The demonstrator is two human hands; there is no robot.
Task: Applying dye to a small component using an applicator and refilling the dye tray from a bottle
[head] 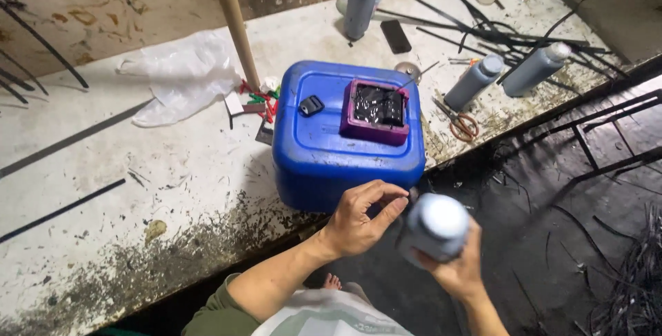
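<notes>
My right hand (458,270) grips a grey plastic bottle (434,226), its flat base turned toward the camera. My left hand (362,219) is beside it with thumb and fingers pinched together at the bottle's far end; what they pinch is hidden. Both hands hover in front of a blue plastic jerrycan (324,150) lying flat on the bench. On top of the jerrycan sits a magenta square tub (374,133) filled with glossy black stuff, and a small black cap (311,106) lies to its left.
The stained white bench (138,191) carries three more grey bottles (361,6) (474,81) (536,68), orange-handled scissors (460,124), a black phone (396,36), black strips, a crumpled clear plastic bag (183,77) and a wooden pole (234,22). Dark floor with black strips lies right.
</notes>
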